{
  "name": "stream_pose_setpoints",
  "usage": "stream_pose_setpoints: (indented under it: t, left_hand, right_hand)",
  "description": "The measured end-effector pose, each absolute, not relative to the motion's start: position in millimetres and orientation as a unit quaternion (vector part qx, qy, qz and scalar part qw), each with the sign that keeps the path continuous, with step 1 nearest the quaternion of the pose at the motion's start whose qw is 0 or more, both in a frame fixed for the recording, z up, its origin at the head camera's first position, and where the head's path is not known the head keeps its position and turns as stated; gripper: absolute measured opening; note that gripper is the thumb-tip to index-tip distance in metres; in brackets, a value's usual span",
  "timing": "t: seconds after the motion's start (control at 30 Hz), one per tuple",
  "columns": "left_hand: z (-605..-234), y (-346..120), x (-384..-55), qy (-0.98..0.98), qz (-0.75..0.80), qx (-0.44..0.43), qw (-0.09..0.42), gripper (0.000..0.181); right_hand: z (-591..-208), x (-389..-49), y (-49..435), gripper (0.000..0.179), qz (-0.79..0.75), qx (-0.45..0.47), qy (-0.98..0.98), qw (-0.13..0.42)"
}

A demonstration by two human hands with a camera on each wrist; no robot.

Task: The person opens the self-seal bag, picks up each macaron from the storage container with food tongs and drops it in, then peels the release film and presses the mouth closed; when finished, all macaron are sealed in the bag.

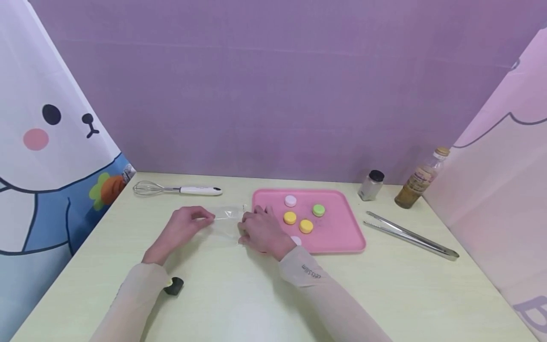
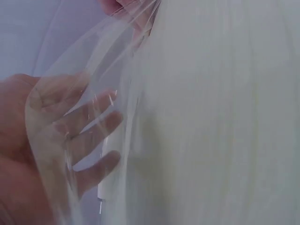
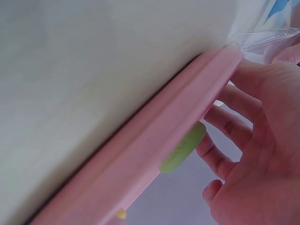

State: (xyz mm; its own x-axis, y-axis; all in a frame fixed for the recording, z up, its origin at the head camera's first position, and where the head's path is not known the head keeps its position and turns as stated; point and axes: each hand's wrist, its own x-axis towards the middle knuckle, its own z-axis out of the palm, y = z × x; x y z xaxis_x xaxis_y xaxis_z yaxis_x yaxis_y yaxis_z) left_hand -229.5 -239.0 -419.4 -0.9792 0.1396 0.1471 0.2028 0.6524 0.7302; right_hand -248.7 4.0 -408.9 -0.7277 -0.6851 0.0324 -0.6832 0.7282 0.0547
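A clear plastic bag [image 1: 227, 219] is stretched between my two hands above the table, left of the pink tray [image 1: 348, 237]. My left hand [image 1: 183, 227] pinches its left edge; in the left wrist view the film hangs in front of that hand, whose other fingers [image 2: 96, 140] are fairly straight. At the bag's right edge my right hand [image 1: 266, 232] holds the film, beside and partly over the tray's left side. In the right wrist view the tray's rim hides those fingertips. Macarons lie on the tray: yellow [image 1: 306, 226], green [image 1: 318, 210] and pale lilac [image 1: 290, 201].
A whisk [image 1: 198, 190] lies at the back left. Right of the tray are a small black-capped jar [image 1: 371, 186], a corked bottle [image 1: 419, 183] and metal tongs [image 1: 412, 236]. A purple cloth [image 1: 273, 95] hangs behind the table.
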Motion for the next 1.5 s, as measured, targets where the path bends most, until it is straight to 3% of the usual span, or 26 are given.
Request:
stream_pose_setpoints:
  t: [0.27,0.8,1.5]
  left_hand:
    - [-425.5,-240.6,-229.2,-0.883,-0.456,-0.093,0.054,0.009]
    - [-428.9,-240.4,-229.8,-0.885,-0.453,-0.088,0.056,0.021]
    - [-429.0,-238.6,-229.0,-0.894,-0.433,-0.097,0.063,0.005]
  right_hand:
    - [-409.4,-248.8,3.9,0.019,-0.028,0.369,-0.928,0.028]
    - [-409.5,-249.0,3.8,0.018,-0.021,0.370,-0.928,0.031]
    - [-410.1,-248.0,2.6,0.019,-0.039,0.372,-0.926,0.043]
